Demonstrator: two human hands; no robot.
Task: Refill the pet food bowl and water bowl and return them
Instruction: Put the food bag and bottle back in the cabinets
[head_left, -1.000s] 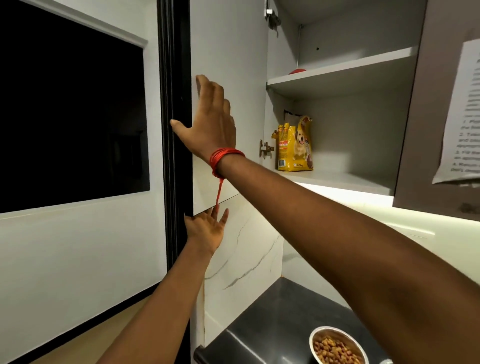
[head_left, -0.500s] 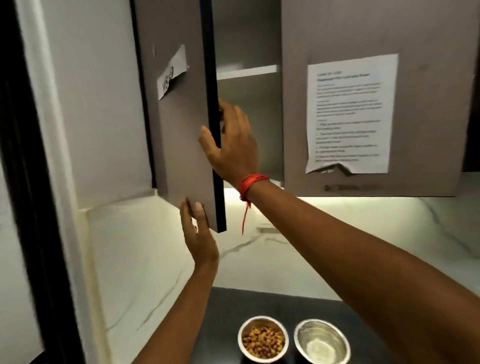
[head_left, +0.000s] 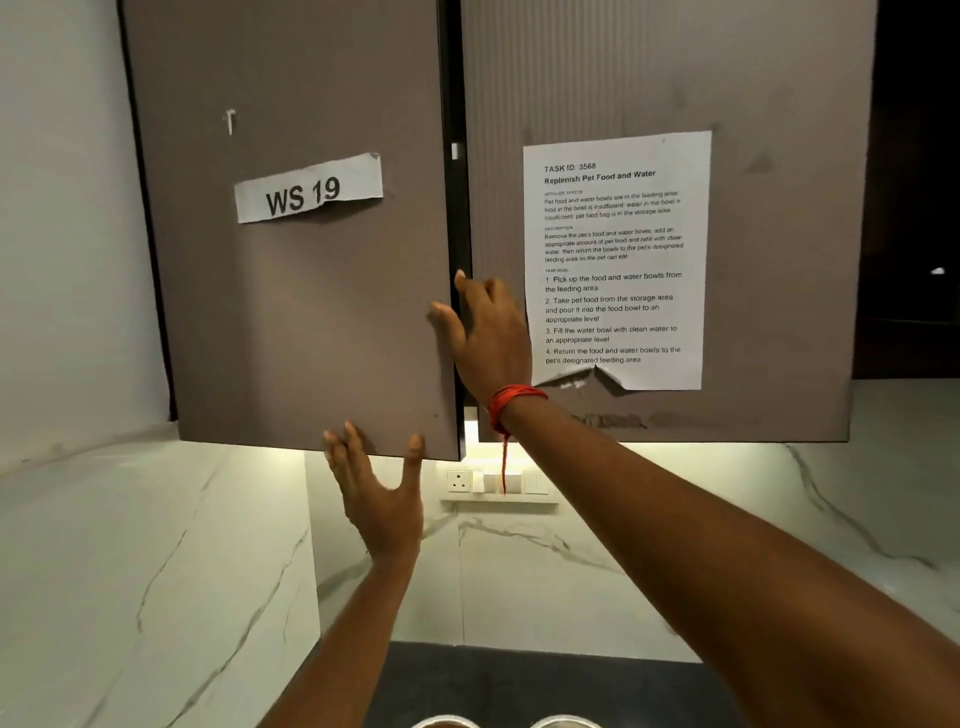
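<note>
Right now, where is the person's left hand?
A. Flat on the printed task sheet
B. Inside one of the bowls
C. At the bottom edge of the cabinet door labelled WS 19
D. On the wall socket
C: the left hand reaches up with its fingertips at the bottom edge of the WS 19 door, away from the task sheet and the socket.

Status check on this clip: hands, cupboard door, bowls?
Left hand open, under left cupboard door. Right hand open, at door edge, door nearly shut. Two bowl rims barely showing at frame bottom. Nothing blocking.
</note>
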